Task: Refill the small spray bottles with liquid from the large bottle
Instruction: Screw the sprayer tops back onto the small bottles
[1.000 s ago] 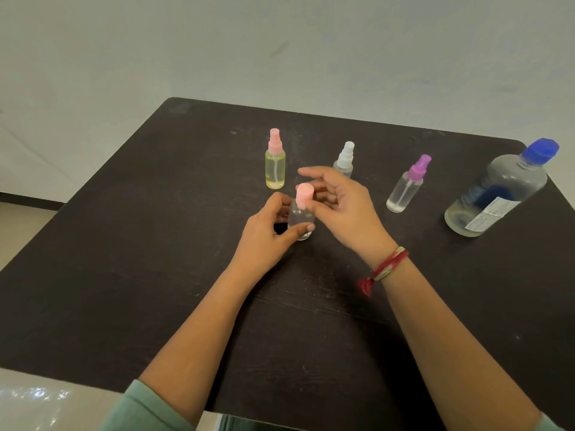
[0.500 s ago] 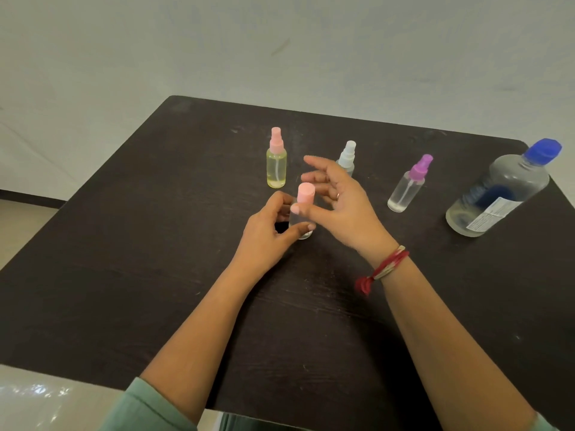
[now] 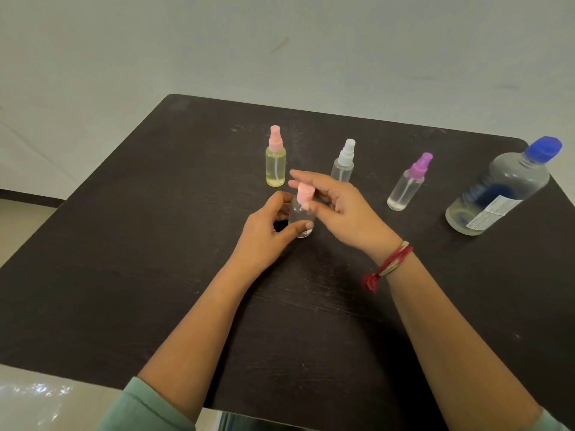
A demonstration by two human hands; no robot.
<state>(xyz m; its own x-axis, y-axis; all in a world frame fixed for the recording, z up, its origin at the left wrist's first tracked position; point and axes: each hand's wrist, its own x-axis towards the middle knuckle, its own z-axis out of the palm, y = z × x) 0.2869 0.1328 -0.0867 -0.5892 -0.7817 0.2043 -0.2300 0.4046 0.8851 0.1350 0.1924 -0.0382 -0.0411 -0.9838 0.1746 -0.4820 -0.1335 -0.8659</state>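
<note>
A small clear spray bottle point(image 3: 299, 216) with a pink cap point(image 3: 305, 194) stands upright at the table's middle. My left hand point(image 3: 267, 234) grips its body with thumb and fingers. My right hand point(image 3: 336, 206) pinches the pink cap between thumb and fingers. Behind stand three other small spray bottles: a yellow one with a pink top point(image 3: 275, 158), a clear one with a white top point(image 3: 343, 161), and a clear one with a purple top point(image 3: 407, 183). The large clear bottle with a blue cap point(image 3: 501, 191) stands at the right, capped.
The dark wooden table point(image 3: 155, 244) ends close at the front and at its left edge. A pale wall rises behind it. A red thread band point(image 3: 389, 264) circles my right wrist.
My right hand has closed from spread fingers onto the pink cap and now pinches it. My left hand keeps its grip on the bottle, which stays in place.
</note>
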